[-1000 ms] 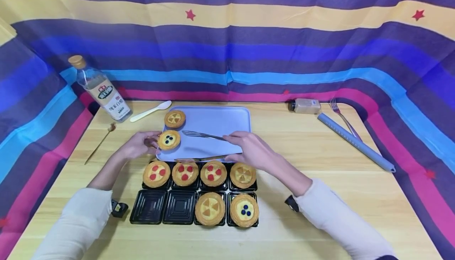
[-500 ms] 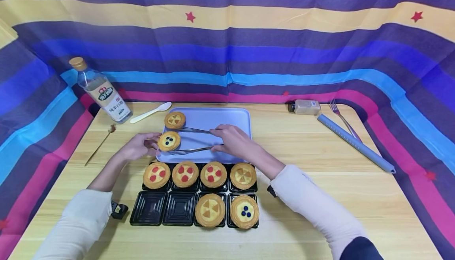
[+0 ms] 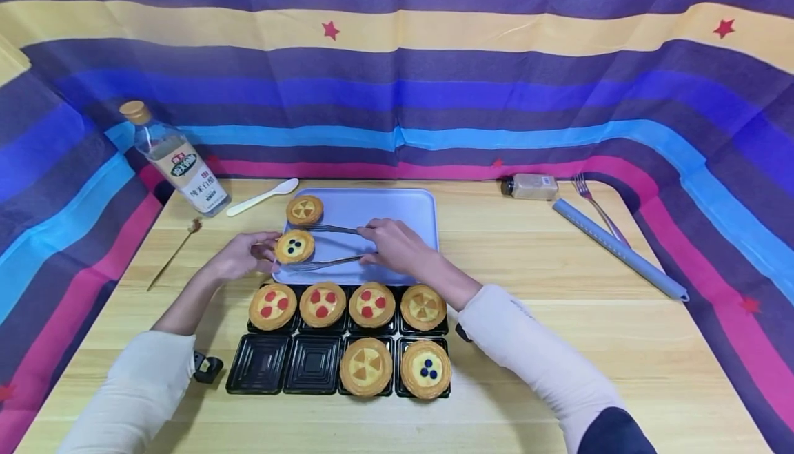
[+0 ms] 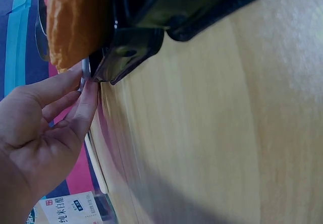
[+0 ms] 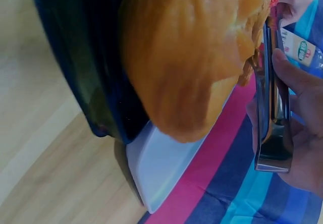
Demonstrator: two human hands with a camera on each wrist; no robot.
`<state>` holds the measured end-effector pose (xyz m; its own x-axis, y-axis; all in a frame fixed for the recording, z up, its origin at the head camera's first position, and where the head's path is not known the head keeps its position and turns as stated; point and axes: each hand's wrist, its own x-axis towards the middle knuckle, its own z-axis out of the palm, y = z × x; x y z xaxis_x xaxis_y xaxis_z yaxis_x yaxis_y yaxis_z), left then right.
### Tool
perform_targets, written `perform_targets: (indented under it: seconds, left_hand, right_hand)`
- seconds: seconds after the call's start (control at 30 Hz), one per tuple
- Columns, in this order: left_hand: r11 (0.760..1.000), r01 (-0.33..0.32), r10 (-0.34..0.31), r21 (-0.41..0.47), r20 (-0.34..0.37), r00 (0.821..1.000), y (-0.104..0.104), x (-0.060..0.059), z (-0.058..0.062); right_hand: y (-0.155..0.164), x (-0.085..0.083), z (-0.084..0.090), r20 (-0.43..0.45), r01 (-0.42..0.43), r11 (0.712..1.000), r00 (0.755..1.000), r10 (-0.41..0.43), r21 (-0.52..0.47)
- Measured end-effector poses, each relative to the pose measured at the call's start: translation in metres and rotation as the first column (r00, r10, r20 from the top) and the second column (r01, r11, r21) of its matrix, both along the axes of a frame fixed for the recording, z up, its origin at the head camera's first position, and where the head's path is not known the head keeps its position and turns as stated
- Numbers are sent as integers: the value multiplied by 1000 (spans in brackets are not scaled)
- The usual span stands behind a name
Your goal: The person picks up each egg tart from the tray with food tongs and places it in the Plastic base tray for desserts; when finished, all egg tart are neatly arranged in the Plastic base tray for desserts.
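Observation:
My right hand (image 3: 397,246) grips metal tongs (image 3: 331,228), whose bent end shows in the right wrist view. The tongs' arms reach left over the lilac tray (image 3: 397,206), one on the far side and one on the near side of a blueberry-topped tart (image 3: 294,247). That tart sits at the tray's left side. Behind it lies a tart with tan wedges (image 3: 304,210). At the tray's left edge, my left hand (image 3: 238,258) pinches the rim between thumb and fingers, as the left wrist view shows; its fingertips are partly hidden behind the blueberry tart in the head view.
Black plastic holders (image 3: 313,364) stand in two rows before the tray, several bearing tarts, two at front left bare. A vinegar bottle (image 3: 186,168), white spoon (image 3: 263,197) and thin brown-tipped stick (image 3: 176,254) lie left. Right are a small bottle (image 3: 535,187), fork (image 3: 600,209) and grey-blue bar (image 3: 620,249).
My right hand has moved left with the tongs, and their arms now lie on both sides of the blueberry tart. My left hand has stayed at the tray's edge.

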<state>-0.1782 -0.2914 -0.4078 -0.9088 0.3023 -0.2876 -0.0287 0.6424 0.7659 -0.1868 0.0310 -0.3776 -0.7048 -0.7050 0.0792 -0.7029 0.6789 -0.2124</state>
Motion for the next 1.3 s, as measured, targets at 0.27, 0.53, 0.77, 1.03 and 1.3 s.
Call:
perform_targets:
  seconds: [0.27, 0.53, 0.77, 1.03, 1.3]
  left_hand:
    - [1000, -6, 6, 15, -21, 1000, 0, 0, -1]
    - [1000, -9, 9, 14, 10, 1000, 0, 0, 1]
    - [1000, -5, 5, 20, 14, 1000, 0, 0, 1]
    - [1000, 1, -1, 28, 12, 1000, 1, 1, 1]
    - [999, 0, 0, 55, 6, 1000, 0, 0, 0]
  right_hand:
    - [-9, -1, 5, -27, 0, 1000, 1000, 0, 29]
    - [-10, 0, 8, -11, 23, 1000, 1000, -23, 20]
    - [-6, -1, 8, -12, 23, 1000, 1000, -23, -11]
    - [3, 4, 11, -19, 24, 999, 1000, -25, -47]
    - [23, 17, 19, -82, 3, 995, 997, -11, -98]
